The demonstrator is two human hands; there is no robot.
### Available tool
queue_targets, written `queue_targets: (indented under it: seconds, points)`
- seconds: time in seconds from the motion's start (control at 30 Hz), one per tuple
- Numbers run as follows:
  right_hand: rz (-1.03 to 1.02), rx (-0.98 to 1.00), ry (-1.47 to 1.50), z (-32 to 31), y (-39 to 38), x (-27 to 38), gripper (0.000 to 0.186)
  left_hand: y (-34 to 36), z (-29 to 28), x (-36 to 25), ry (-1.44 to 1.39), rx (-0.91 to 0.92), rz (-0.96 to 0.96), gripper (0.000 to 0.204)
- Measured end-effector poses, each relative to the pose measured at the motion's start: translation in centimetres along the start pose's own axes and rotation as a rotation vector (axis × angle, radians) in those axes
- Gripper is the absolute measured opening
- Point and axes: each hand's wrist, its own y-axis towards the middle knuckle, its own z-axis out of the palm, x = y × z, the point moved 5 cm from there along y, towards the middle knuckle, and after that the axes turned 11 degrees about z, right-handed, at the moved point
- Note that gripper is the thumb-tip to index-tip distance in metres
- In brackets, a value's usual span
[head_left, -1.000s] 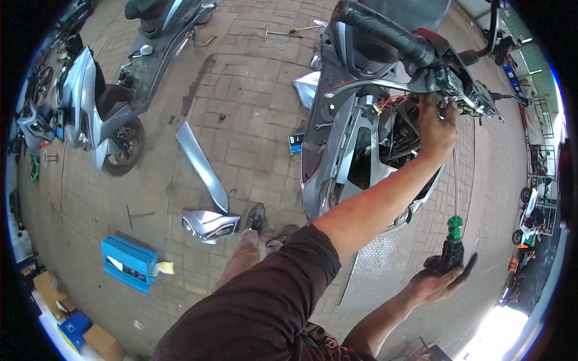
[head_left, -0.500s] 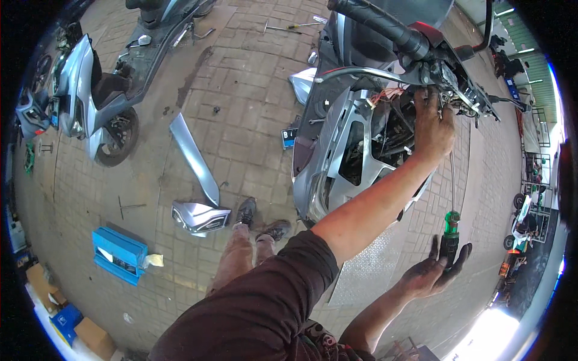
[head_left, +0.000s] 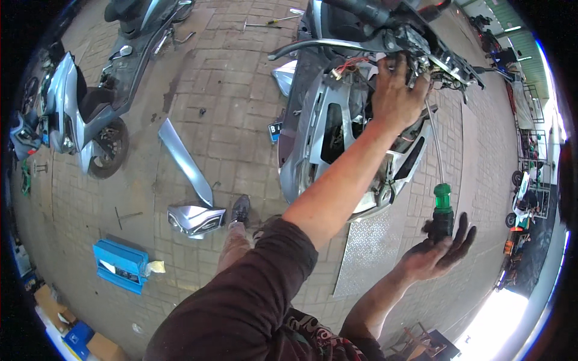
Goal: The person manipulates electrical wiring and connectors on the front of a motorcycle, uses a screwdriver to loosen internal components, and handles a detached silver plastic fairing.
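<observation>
A scooter (head_left: 298,153) with its front panels off stands before me, wires and inner parts exposed. My left hand (head_left: 400,93) is on the handlebar assembly (head_left: 406,42), its fingers bent around the middle; their tips are partly hidden among black parts. At lower right, my right hand (head_left: 436,253) has the black end of a long screwdriver (head_left: 442,201) between thumb and fingers, with two fingers stretched out beside it. The green-and-black handle points down toward me. Its thin metal shank rises to the handlebar assembly beside my left hand, where the tip is hidden.
Loose silver body panels (head_left: 188,162) lie on the brick floor near my foot (head_left: 239,209). A blue toolbox (head_left: 120,265) and T-handle wrench (head_left: 123,216) are at left. Another scooter (head_left: 72,108) stands beyond them. A metal tread plate (head_left: 368,259) lies below the scooter's front.
The view has shifted, and the handlebar with its lever now sits farther left and higher. My right hand's fingers have shifted around the screwdriver handle. My left hand stays on the handlebar assembly.
</observation>
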Motion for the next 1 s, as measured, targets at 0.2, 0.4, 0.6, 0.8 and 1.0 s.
queue_targets:
  seconds: [0.2,0.4,0.6,0.8,1.0]
  points:
    - [0.277,0.168,0.355,0.2,-0.3,-0.7,0.062,1.6,-1.4,2.2,0.404,0.158,0.163,0.056]
    - [-0.086,-0.040,-0.031,1.3,-0.5,-0.1,0.058,1.2,-1.9,-0.3,0.905,0.259,0.197,0.059]
    - [-0.090,-0.076,0.016,1.0,0.4,0.1,0.053,1.7,-0.7,-1.1,0.851,0.278,0.063,0.066]
    - [0.089,0.050,0.181,0.6,-0.2,-0.7,0.051,3.6,0.1,4.1,0.477,0.309,0.244,0.076]
    - [-0.139,0.005,0.059,0.7,0.8,-1.1,0.049,2.4,0.6,1.9,0.751,0.115,0.107,0.075]
